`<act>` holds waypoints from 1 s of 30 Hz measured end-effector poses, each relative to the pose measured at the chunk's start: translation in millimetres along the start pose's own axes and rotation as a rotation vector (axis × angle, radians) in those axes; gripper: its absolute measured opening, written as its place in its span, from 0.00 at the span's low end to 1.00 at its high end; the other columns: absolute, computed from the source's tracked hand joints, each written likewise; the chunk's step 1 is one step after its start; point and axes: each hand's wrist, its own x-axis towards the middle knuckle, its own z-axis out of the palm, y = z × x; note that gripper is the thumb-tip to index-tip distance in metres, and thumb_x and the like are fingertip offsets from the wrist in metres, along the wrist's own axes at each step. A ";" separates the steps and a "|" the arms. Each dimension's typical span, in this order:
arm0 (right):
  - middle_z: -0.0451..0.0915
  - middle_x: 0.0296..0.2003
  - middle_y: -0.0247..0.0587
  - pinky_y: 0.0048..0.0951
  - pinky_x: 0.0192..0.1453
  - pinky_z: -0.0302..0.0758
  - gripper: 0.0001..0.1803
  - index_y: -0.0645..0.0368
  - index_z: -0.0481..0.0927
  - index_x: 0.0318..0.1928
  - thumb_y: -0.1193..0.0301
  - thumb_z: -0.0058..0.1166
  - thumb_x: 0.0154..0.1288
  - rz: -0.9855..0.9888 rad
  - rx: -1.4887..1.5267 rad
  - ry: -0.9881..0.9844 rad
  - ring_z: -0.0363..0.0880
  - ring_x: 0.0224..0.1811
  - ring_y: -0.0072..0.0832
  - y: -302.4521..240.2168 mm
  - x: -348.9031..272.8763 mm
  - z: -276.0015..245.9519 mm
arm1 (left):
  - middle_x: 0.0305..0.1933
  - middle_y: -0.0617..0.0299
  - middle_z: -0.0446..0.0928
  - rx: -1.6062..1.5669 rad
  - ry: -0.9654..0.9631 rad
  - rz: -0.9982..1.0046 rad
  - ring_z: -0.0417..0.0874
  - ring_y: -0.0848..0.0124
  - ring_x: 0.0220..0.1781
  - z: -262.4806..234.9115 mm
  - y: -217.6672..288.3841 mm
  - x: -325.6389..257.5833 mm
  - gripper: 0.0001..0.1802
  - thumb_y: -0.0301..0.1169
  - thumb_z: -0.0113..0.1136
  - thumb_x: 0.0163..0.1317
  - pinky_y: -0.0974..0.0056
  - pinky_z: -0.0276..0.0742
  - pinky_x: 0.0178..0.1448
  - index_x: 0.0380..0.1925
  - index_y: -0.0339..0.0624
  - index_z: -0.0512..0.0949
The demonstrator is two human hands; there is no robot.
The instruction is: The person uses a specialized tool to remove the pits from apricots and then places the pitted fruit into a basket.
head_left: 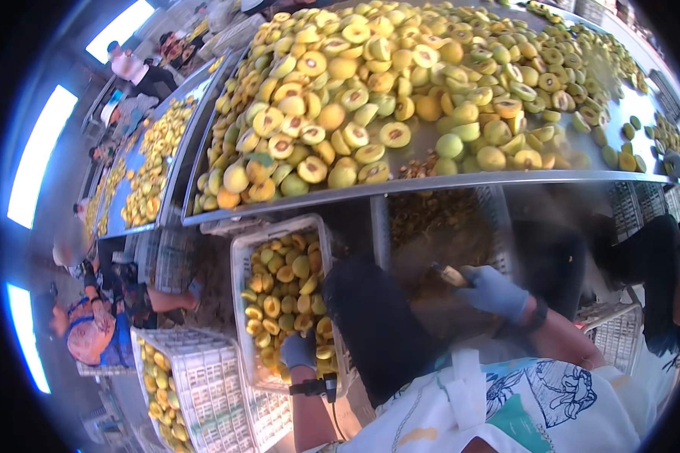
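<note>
My left hand [298,352], in a grey-blue glove, reaches into a white plastic crate [241,302] at its near right side. Halved apricots [283,272] fill this crate, and the fingers point down among them, too hidden to show their grip. Over to the right, my right hand [497,293], gloved alike, is closed round a short wood-handled tool [452,276] with a dark end. That tool is held beside my knee, near a crate of pits and scraps [438,215] under the table edge. Whether it has a blade is not clear.
Across the front runs a metal table [423,140] heaped with cut apricots, its raised rim [431,183] above the crates. Another full crate [196,370] stands at lower left. People sit at a second fruit-covered table [147,230] on the left; a person's dark-clad leg [650,245] is at right.
</note>
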 end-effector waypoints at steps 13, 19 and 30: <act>0.81 0.31 0.57 0.43 0.41 0.76 0.20 0.62 0.78 0.43 0.56 0.59 0.62 -0.256 -0.178 0.113 0.82 0.36 0.51 9.2 -3.2 -1.9 | 0.56 0.44 0.77 -0.317 0.417 1.080 0.80 0.51 0.56 -182.9 366.0 96.1 0.29 0.44 0.66 0.56 0.51 0.75 0.60 0.56 0.42 0.77; 0.80 0.31 0.57 0.43 0.41 0.76 0.20 0.61 0.78 0.43 0.57 0.58 0.63 -0.218 -0.053 0.118 0.82 0.36 0.52 7.5 -17.8 -15.8 | 0.54 0.50 0.76 0.327 0.412 1.013 0.78 0.48 0.57 -154.1 431.5 54.1 0.25 0.37 0.66 0.53 0.51 0.74 0.62 0.53 0.46 0.76; 0.81 0.36 0.55 0.40 0.44 0.78 0.20 0.59 0.75 0.52 0.68 0.60 0.60 -0.516 0.152 0.471 0.82 0.40 0.51 8.6 -17.5 -18.6 | 0.42 0.57 0.81 -1.523 -0.872 0.566 0.81 0.73 0.36 -127.5 296.5 -46.5 0.15 0.34 0.56 0.66 0.71 0.76 0.37 0.49 0.40 0.76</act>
